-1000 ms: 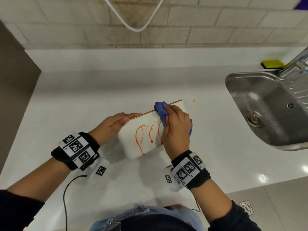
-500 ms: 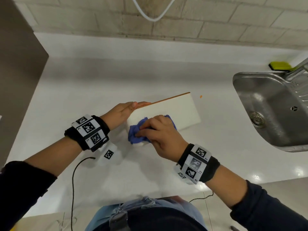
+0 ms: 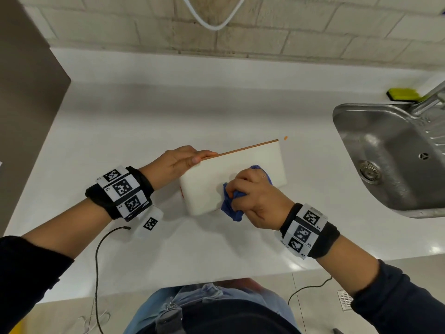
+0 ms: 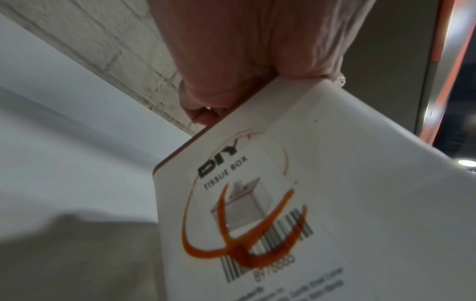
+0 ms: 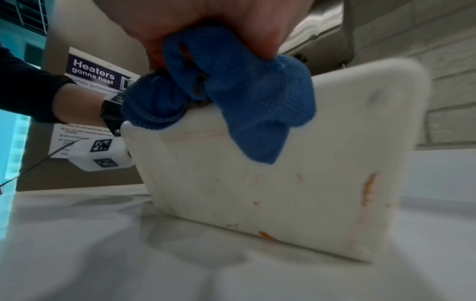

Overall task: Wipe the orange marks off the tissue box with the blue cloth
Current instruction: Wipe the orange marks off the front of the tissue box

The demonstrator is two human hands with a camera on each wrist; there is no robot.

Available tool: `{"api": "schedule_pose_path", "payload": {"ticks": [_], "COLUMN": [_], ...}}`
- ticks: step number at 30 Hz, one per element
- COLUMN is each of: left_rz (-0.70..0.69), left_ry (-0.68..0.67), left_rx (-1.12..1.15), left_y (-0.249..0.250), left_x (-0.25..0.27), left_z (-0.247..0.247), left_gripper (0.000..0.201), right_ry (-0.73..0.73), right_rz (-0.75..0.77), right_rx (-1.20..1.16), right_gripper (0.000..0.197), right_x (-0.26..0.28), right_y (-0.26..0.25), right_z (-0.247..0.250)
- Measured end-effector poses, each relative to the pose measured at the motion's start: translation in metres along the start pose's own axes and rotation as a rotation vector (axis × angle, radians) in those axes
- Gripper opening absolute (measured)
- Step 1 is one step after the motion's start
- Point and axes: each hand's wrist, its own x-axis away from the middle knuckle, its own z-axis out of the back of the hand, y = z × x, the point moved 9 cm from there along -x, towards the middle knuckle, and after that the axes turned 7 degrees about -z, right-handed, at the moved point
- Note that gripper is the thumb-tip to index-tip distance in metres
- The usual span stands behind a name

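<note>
A white tissue box point(image 3: 212, 186) lies on the white counter, its upper face showing no orange in the head view. My left hand point(image 3: 175, 165) grips its far left corner. My right hand point(image 3: 255, 191) holds the bunched blue cloth point(image 3: 230, 206) against the box's near edge. In the left wrist view, thick orange marks point(image 4: 242, 250) cross the label on the box's end face point(image 4: 335, 203). In the right wrist view the cloth point(image 5: 244, 97) hangs over the near side point(image 5: 257, 193), where faint orange streaks point(image 5: 368, 189) remain.
A steel sink point(image 3: 390, 155) is set into the counter point(image 3: 144, 116) at the right, with a yellow-green sponge point(image 3: 402, 94) behind it. A small orange spot point(image 3: 285, 138) lies on the counter beyond the box. A dark panel point(image 3: 24, 104) stands at the left.
The orange loops seen a second ago on the top face are gone. My right hand has swept the cloth from the far edge down to the left and then right along the near edge.
</note>
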Motion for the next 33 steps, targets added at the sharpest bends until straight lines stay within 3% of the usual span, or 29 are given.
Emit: {"api": "schedule_pose_path", "payload": {"ticks": [3,7,11,14,18,20,23,25,28,33], "left_rz": [0.006,0.014,-0.015,-0.012,-0.011,-0.028,-0.046,-0.055,-0.053,-0.008], "left_ry": [0.014,0.034,0.063,0.067,0.064,0.067,0.062,0.065,0.06,0.1], "left_rx": [-0.019,-0.038,-0.052,-0.071,-0.113,-0.12,-0.148,-0.144,-0.106,-0.083], "left_y": [-0.001,-0.004,-0.007,-0.011,-0.013,-0.009,-0.009,-0.008,-0.005,-0.01], "left_x": [-0.002,-0.001,-0.002,-0.001,-0.002,-0.002,0.0,-0.001,-0.002,-0.001], "left_z": [0.0,0.002,0.003,0.0,0.0,-0.001,-0.002,-0.002,-0.003,0.0], "left_gripper": [0.037,0.026,0.03,0.028,0.028,0.027,0.03,0.032,0.032,0.029], "right_ry": [0.021,0.037,0.087,0.279,0.613,0.711,0.83,0.882,0.874,0.632], "right_rz": [-0.046,-0.135,-0.323,-0.435,-0.592,-0.693,-0.867,-0.868,-0.807,-0.672], "right_rx": [0.039,0.125,0.292,0.268,-0.416,-0.582,-0.342,-0.128,-0.147,-0.183], "right_gripper": [0.03,0.031,0.03,0.033,0.027,0.028,0.021,0.027,0.035,0.044], "right_x": [0.013,0.032,0.052,0.068,0.061,0.05,0.055,0.057,0.041,0.003], "right_y": [0.015,0.044,0.075,0.081,0.077,0.081,0.086,0.079,0.068,0.03], "right_z": [0.01,0.027,0.049,0.075,0.093,0.082,0.068,0.062,0.053,0.033]}}
